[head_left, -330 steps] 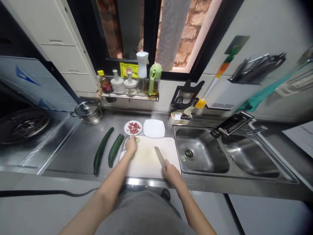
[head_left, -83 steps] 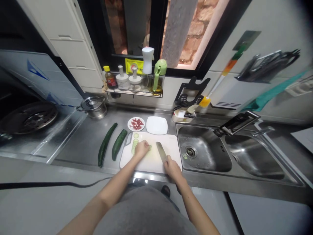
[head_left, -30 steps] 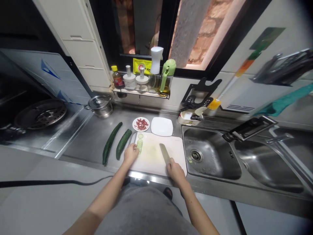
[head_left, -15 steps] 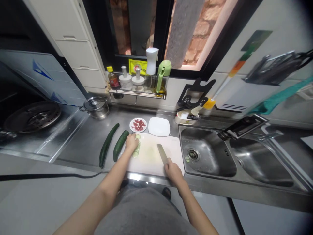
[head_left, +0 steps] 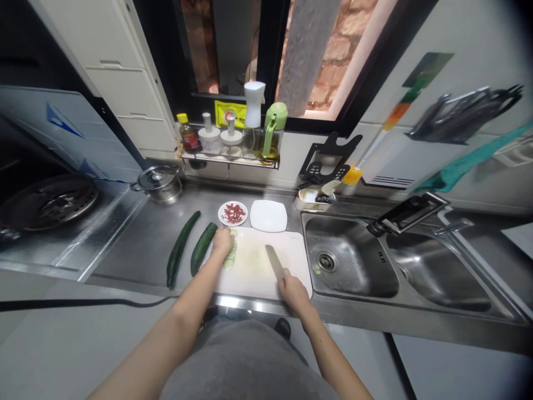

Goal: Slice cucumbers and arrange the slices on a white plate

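Note:
My right hand [head_left: 293, 289] is closed round the handle of a knife [head_left: 273, 261], whose blade lies over the right half of the white cutting board [head_left: 245, 283]. At the board's upper left corner is my left hand [head_left: 222, 241], fingers bent together beside a row of green cucumber slices [head_left: 230, 256]; whatever is under the fingers is hidden. Two whole-looking cucumbers, one [head_left: 204, 249] close to my left hand and a longer one [head_left: 182, 250] farther left, lie on the steel counter. Behind the board stand a small plate of chopped red pieces [head_left: 233, 213] and a white square plate [head_left: 268, 215].
A double sink [head_left: 353, 261] adjoins the board on the right, with a black faucet [head_left: 408, 214] over it. A lidded pot [head_left: 160, 183] and a pan [head_left: 54, 201] stand at the left. Bottles and jars fill a wall rack [head_left: 229, 160]. A utensil holder [head_left: 315, 200] sits behind the sink.
The whole view has shifted slightly, so the counter's things appear a little farther left. Both hands keep nearly the same places on the board, and the knife is still held.

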Tool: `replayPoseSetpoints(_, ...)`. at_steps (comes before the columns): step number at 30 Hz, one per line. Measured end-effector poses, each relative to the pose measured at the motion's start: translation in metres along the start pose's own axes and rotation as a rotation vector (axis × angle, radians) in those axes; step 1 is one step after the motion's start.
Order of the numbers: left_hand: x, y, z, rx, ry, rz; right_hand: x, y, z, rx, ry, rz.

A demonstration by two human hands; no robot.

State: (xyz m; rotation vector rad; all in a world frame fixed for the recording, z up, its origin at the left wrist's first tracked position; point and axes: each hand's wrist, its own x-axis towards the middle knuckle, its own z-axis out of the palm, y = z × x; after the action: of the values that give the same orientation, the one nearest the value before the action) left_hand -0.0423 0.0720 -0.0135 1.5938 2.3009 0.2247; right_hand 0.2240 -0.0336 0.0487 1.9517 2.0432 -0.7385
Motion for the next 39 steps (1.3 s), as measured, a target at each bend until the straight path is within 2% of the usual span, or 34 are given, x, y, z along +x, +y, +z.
replayPoseSetpoints(13, 0.003, 0.005, -0.007, -0.159, 0.019, -0.109, 0.0, 0.001, 0.001, 0.015, 0.006, 0.004)
replayPoseSetpoints(17, -0.003, 0.014, -0.013, -0.224, 0.023, -0.079, 0.001, 0.002, 0.003, 0.024, 0.011, 0.007)
replayPoseSetpoints(22, -0.019, 0.032, -0.012, -0.387, -0.036, 0.007, 0.003, 0.004, 0.008, 0.032, 0.017, -0.004)
replayPoseSetpoints(28, -0.045, 0.05, 0.006, -0.479, -0.188, 0.099, 0.004, 0.007, 0.009, 0.039, 0.023, -0.018)
replayPoseSetpoints(32, -0.049, 0.052, 0.017, -0.438, -0.239, 0.121, 0.003, 0.006, 0.009, 0.012, 0.02, -0.026)
replayPoseSetpoints(39, -0.043, 0.048, 0.017, -0.211, -0.207, 0.105, 0.001, 0.002, 0.006, -0.035, 0.007, -0.039)
